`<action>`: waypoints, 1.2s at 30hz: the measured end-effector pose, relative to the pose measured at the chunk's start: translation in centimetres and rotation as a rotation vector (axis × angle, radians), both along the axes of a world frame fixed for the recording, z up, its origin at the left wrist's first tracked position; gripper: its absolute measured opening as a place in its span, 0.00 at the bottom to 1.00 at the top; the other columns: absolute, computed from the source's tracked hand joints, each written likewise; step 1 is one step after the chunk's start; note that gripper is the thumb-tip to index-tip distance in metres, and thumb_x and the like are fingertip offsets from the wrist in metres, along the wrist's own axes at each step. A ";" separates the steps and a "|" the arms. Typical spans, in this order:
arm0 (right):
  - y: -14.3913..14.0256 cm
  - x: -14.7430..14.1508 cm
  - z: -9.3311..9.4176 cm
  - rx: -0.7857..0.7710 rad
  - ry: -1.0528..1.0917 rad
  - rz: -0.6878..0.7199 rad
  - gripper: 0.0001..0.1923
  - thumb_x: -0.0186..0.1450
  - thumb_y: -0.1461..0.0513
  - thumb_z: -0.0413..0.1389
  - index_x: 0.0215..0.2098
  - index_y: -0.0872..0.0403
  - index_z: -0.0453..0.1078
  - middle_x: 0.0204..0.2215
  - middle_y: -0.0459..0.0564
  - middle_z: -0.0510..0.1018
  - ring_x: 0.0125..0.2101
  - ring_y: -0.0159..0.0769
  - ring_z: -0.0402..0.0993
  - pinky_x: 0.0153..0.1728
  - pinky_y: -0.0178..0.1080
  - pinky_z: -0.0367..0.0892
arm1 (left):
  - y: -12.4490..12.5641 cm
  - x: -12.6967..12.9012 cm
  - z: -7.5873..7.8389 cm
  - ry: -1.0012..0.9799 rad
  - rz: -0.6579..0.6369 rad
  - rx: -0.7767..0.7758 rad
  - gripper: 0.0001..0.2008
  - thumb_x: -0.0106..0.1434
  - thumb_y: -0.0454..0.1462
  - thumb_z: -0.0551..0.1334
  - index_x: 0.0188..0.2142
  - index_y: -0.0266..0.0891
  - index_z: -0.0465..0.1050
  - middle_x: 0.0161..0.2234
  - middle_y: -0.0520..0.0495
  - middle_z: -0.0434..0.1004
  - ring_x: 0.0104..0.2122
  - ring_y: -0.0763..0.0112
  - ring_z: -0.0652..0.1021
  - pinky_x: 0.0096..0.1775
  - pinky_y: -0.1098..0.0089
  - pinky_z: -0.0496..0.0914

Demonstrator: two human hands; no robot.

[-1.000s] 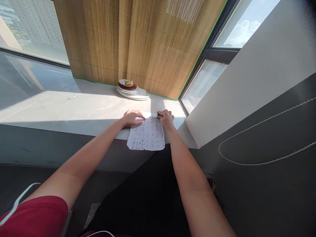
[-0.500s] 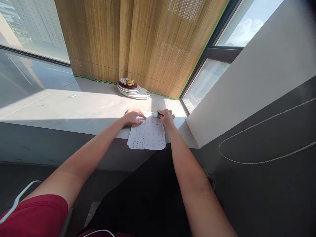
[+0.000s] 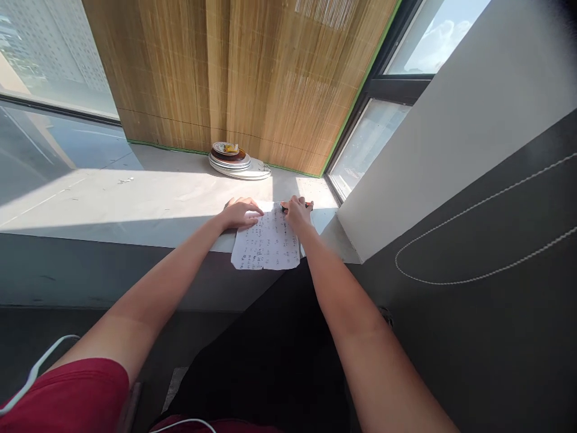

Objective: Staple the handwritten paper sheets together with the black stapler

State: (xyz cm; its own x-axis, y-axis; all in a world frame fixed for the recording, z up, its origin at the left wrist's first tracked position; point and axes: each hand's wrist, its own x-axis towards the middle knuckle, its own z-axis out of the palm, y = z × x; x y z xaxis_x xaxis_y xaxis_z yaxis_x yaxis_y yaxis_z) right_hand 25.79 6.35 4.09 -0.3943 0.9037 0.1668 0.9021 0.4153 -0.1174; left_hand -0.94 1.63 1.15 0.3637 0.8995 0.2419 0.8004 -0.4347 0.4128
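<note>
One sheet of paper (image 3: 267,242) with handwriting, hanging over the ledge (image 3: 135,204) edge. One pen (image 3: 285,208). Two hands: left hand (image 3: 241,213), right hand (image 3: 297,211). One stack of plates (image 3: 238,164); plate count in it unclear. One bamboo blind (image 3: 243,78).

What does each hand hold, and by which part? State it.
The right hand grips a pen around its barrel, tip toward the paper. The left hand holds nothing; it lies flat on the paper's top left corner.
</note>
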 end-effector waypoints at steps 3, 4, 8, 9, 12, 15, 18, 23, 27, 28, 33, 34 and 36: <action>-0.2 0.6 0.0 0.029 0.035 -0.018 0.31 0.74 0.71 0.50 0.69 0.42 0.73 0.61 0.58 0.74 0.66 0.54 0.63 0.72 0.69 0.50 | -0.1 0.0 0.2 0.004 0.003 -0.031 0.19 0.69 0.47 0.66 0.56 0.53 0.88 0.60 0.47 0.82 0.63 0.48 0.77 0.67 0.52 0.65; -0.2 0.9 0.1 0.044 0.054 -0.036 0.33 0.73 0.71 0.51 0.72 0.41 0.70 0.62 0.58 0.74 0.66 0.53 0.63 0.71 0.65 0.54 | -0.1 0.0 0.2 0.004 0.009 -0.032 0.19 0.69 0.47 0.66 0.56 0.53 0.88 0.60 0.47 0.82 0.63 0.48 0.77 0.68 0.52 0.65; -0.3 2.1 0.2 0.077 0.108 -0.119 0.35 0.69 0.73 0.53 0.71 0.45 0.68 0.61 0.60 0.76 0.63 0.53 0.66 0.62 0.55 0.65 | -0.2 0.2 0.3 0.024 0.045 -0.023 0.17 0.68 0.47 0.67 0.54 0.53 0.88 0.60 0.46 0.82 0.64 0.48 0.76 0.70 0.49 0.62; -0.3 2.3 0.3 0.087 0.125 -0.150 0.33 0.69 0.73 0.54 0.69 0.46 0.70 0.60 0.61 0.76 0.63 0.54 0.66 0.61 0.55 0.66 | -0.2 0.2 0.4 0.029 0.050 -0.024 0.17 0.68 0.47 0.67 0.53 0.53 0.89 0.60 0.46 0.82 0.64 0.48 0.75 0.70 0.49 0.62; -0.3 2.7 0.7 0.160 0.241 -0.293 0.25 0.69 0.72 0.52 0.61 0.51 0.74 0.58 0.63 0.76 0.61 0.57 0.67 0.58 0.58 0.68 | -0.4 0.4 0.6 0.033 0.047 -0.030 0.17 0.68 0.47 0.67 0.54 0.53 0.88 0.60 0.45 0.82 0.64 0.49 0.75 0.70 0.47 0.61; -0.5 2.9 1.3 0.275 0.449 -0.376 0.24 0.71 0.69 0.50 0.62 0.53 0.72 0.58 0.65 0.74 0.60 0.59 0.66 0.55 0.58 0.71 | -0.6 0.4 0.8 0.032 0.045 -0.038 0.17 0.69 0.47 0.66 0.54 0.52 0.87 0.61 0.45 0.81 0.65 0.49 0.74 0.71 0.46 0.59; -1.3 1.8 1.8 0.311 0.588 -0.330 0.21 0.72 0.66 0.51 0.61 0.54 0.73 0.57 0.65 0.74 0.59 0.56 0.68 0.55 0.54 0.72 | -0.6 0.4 0.8 0.048 0.044 -0.033 0.20 0.69 0.47 0.66 0.58 0.52 0.84 0.63 0.45 0.80 0.66 0.49 0.74 0.71 0.47 0.58; -4.3 -3.4 1.8 0.059 0.601 -0.066 0.13 0.72 0.63 0.57 0.53 0.53 0.77 0.52 0.58 0.78 0.53 0.48 0.75 0.52 0.45 0.73 | -0.1 0.2 0.5 0.038 0.130 0.001 0.26 0.68 0.47 0.65 0.64 0.45 0.76 0.66 0.40 0.77 0.65 0.48 0.74 0.69 0.49 0.63; -6.6 -7.3 1.4 -0.078 0.503 -0.014 0.10 0.70 0.64 0.59 0.49 0.52 0.74 0.53 0.57 0.78 0.55 0.48 0.74 0.51 0.43 0.73 | 0.3 -0.1 0.6 -0.052 0.289 0.043 0.23 0.68 0.36 0.56 0.61 0.41 0.75 0.62 0.36 0.79 0.63 0.51 0.77 0.64 0.55 0.69; -6.9 -7.7 1.3 -0.090 0.481 -0.013 0.10 0.70 0.64 0.59 0.49 0.52 0.73 0.53 0.58 0.77 0.57 0.49 0.74 0.51 0.44 0.73 | 0.3 -0.2 0.7 -0.077 0.324 0.060 0.25 0.66 0.34 0.55 0.61 0.40 0.75 0.62 0.36 0.79 0.63 0.51 0.77 0.64 0.55 0.70; -5.7 -5.0 1.4 -0.116 0.445 -0.067 0.12 0.66 0.65 0.60 0.47 0.49 0.68 0.52 0.57 0.78 0.53 0.50 0.76 0.46 0.44 0.73 | 0.1 -0.4 0.9 -0.029 0.338 0.039 0.23 0.65 0.32 0.56 0.57 0.44 0.77 0.62 0.36 0.79 0.62 0.48 0.78 0.64 0.50 0.70; -5.2 -3.9 1.5 -0.130 0.455 -0.087 0.12 0.65 0.65 0.61 0.45 0.48 0.68 0.51 0.56 0.78 0.51 0.49 0.77 0.43 0.43 0.73 | 0.1 -0.4 0.8 -0.018 0.332 0.039 0.22 0.65 0.32 0.56 0.57 0.44 0.77 0.62 0.36 0.79 0.62 0.48 0.78 0.64 0.50 0.69; -4.2 -1.6 1.6 -0.177 0.472 -0.113 0.13 0.62 0.66 0.62 0.42 0.47 0.66 0.46 0.53 0.79 0.46 0.47 0.78 0.37 0.40 0.71 | 0.0 -0.5 0.7 -0.011 0.329 0.031 0.22 0.66 0.32 0.55 0.56 0.44 0.77 0.62 0.36 0.78 0.61 0.49 0.79 0.64 0.52 0.69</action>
State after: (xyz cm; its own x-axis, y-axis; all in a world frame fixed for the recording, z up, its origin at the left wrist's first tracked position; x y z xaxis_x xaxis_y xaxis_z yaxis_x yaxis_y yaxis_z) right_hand 24.24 2.14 5.74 -0.2108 0.9669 0.1437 0.7720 0.2548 -0.5823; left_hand -1.40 1.66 1.88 0.0523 0.9605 0.2732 0.8957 -0.1661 0.4125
